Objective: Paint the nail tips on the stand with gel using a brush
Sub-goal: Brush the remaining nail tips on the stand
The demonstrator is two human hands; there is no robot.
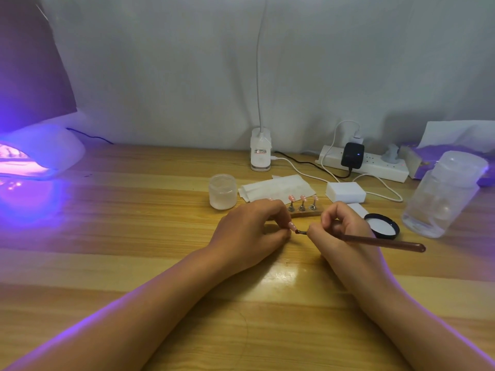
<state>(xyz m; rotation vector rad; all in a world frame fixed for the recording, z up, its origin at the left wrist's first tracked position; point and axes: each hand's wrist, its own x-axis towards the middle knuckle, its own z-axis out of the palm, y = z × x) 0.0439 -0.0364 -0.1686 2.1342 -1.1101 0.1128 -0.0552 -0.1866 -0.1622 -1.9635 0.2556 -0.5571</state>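
My left hand (pixel 250 231) pinches a small pink nail tip (pixel 292 225) on its holder, low over the wooden table. My right hand (pixel 338 231) grips a brown-handled brush (pixel 385 243); its dark red tip (pixel 297 231) touches or nearly touches the held nail tip. Just behind my hands stands the nail stand (pixel 304 211), a brown base carrying three metal pegs with pink nail tips (pixel 302 198). Its left end is hidden behind my left hand.
A frosted jar (pixel 222 192) and white wipes (pixel 278 186) lie behind the stand. A white block (pixel 345 192), a black lid (pixel 382 226) and a clear bottle (pixel 442 196) sit to the right. A lit UV lamp (pixel 40 153) glows far left; a power strip (pixel 375 167) runs along the back.
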